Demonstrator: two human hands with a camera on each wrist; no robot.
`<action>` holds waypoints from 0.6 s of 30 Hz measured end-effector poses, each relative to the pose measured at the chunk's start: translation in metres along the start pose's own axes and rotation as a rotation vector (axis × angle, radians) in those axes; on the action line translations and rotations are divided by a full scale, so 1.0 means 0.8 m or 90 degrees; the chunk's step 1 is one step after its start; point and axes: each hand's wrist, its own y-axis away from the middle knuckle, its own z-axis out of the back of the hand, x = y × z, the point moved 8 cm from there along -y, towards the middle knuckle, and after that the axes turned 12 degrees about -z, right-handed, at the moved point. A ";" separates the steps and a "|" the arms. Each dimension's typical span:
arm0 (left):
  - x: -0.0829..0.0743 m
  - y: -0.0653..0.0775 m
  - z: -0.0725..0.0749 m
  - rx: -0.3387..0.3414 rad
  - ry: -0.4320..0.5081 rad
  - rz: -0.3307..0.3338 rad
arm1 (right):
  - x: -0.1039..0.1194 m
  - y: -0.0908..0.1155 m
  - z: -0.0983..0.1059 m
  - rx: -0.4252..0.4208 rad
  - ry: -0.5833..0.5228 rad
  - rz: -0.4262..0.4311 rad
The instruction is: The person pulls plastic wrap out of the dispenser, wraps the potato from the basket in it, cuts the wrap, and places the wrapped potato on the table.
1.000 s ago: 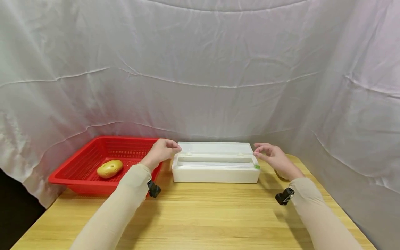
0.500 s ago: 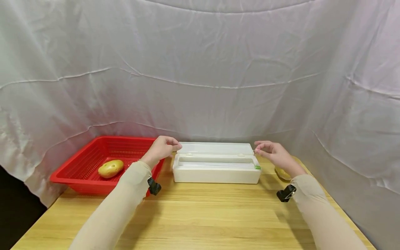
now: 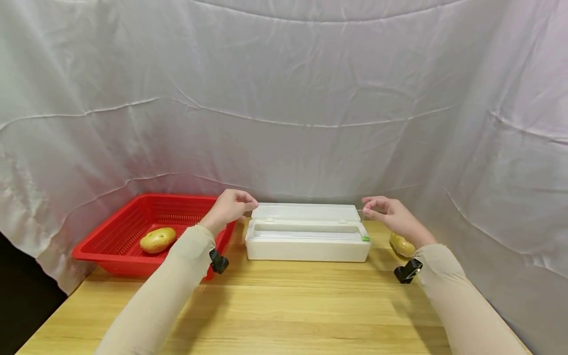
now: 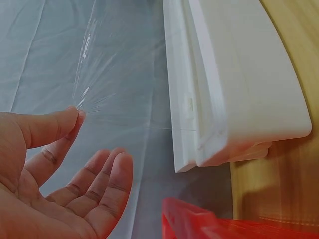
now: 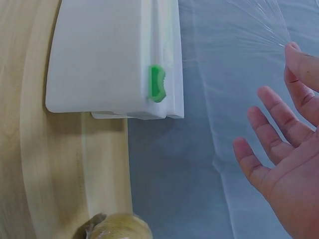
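A clear sheet of cling film [image 4: 85, 74] stretches between my two hands above a white cling film dispenser box [image 3: 307, 250], whose lid [image 3: 306, 212] is tipped back. My left hand [image 3: 228, 209] pinches one corner of the film between thumb and index finger, past the box's left end. At the other end my right hand [image 3: 392, 217] pinches the opposite corner the same way, its other fingers spread apart in the right wrist view. A green cutter slider [image 5: 157, 83] sits at the box's right end. In the head view the film itself barely shows.
To the left stands a red plastic basket [image 3: 84, 252] with a yellow potato [image 3: 158, 240] inside. Another potato [image 3: 402, 245] lies on the wooden table [image 3: 284, 305] below my right wrist. Grey-white cloth [image 3: 284, 98] hangs behind the table.
Both hands have risen slightly and moved a little away from me, keeping their pinch on the film. More of the potato at the right shows. The box has hardly moved.
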 end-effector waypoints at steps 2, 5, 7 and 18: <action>-0.002 -0.001 0.001 -0.003 -0.005 -0.001 | 0.002 0.001 0.002 -0.003 0.002 0.004; -0.004 -0.003 0.002 -0.006 -0.006 -0.003 | 0.005 0.001 0.005 -0.005 0.000 0.005; -0.005 -0.004 0.003 -0.007 -0.005 -0.007 | 0.004 0.000 0.007 -0.006 -0.001 0.003; -0.016 -0.008 0.008 -0.006 -0.001 -0.025 | 0.013 -0.002 0.017 -0.007 0.000 0.008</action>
